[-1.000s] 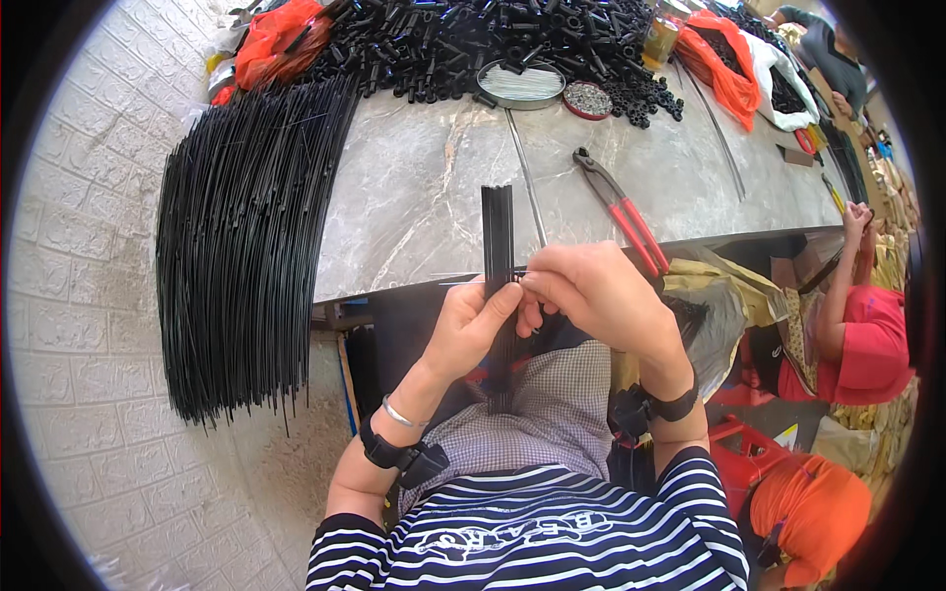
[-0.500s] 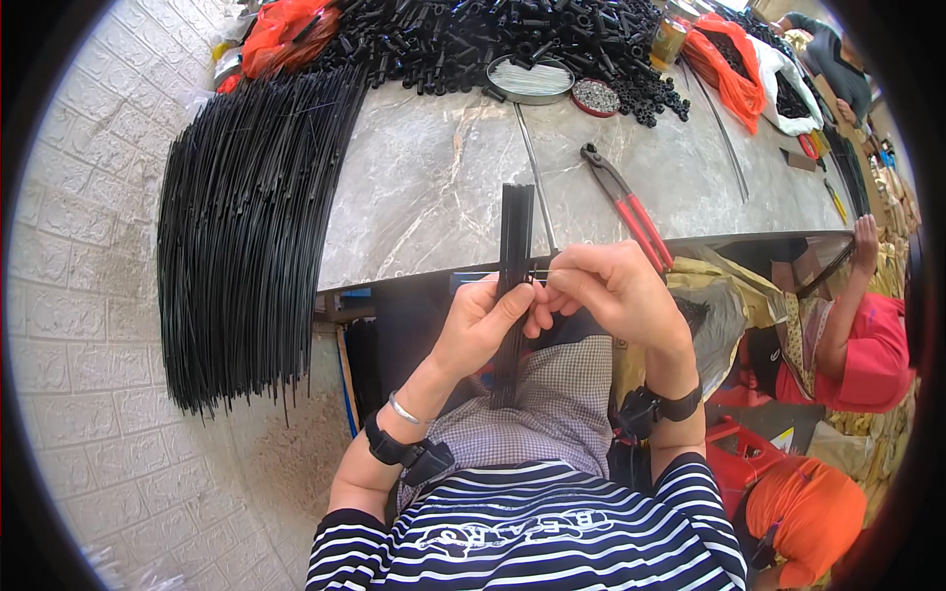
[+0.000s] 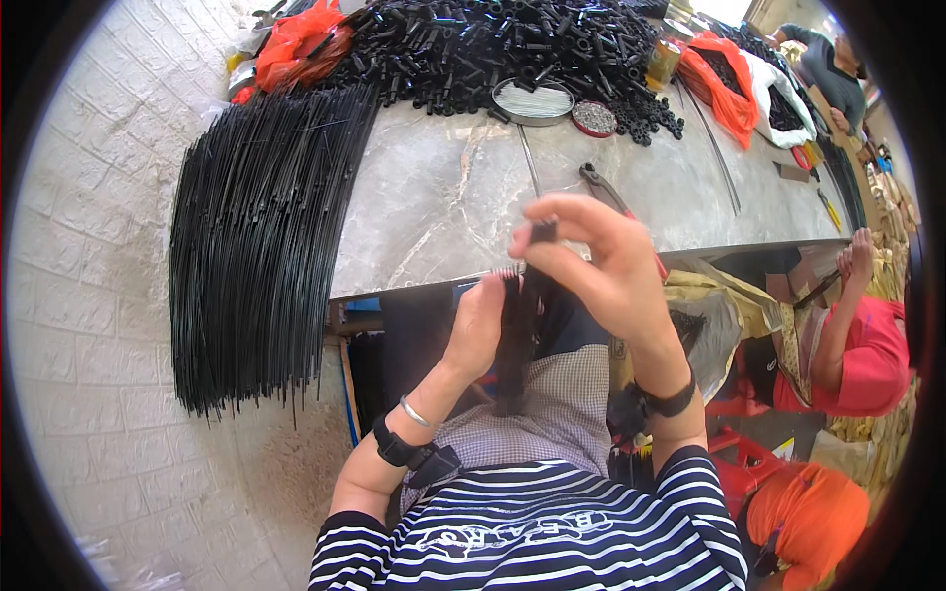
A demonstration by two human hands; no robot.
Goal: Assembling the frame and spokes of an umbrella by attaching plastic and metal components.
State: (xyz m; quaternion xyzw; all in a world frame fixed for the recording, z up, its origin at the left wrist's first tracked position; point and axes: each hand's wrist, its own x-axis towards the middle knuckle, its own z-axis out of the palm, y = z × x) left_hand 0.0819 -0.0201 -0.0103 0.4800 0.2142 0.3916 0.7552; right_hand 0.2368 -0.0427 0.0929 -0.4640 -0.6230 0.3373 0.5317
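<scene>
A bundle of thin black strips (image 3: 514, 360) stands upright before my lap, smeared by motion. My left hand (image 3: 477, 325) is wrapped along its left side, and its fingers are mostly hidden. At that side, the strip tops look like a row of small teeth. My right hand (image 3: 601, 258) is curled at the upper right of the bundle. A black end piece (image 3: 543, 232) shows between its thumb and fingers. Whether this piece is part of the bundle or separate is hard to make out.
A thick stack of long black rods (image 3: 256, 256) overhangs the left table edge. Black tubular parts (image 3: 512, 49) are heaped at the back. Nearby are a dish of white pins (image 3: 532, 101), a red dish of small metal bits (image 3: 594, 118) and red-handled pincers (image 3: 603, 184). Co-workers are at right.
My right hand has moved up from the bundle's middle to its upper end. The thin wire it pinched across the bundle no longer shows. My left hand has turned, its thumb now upright.
</scene>
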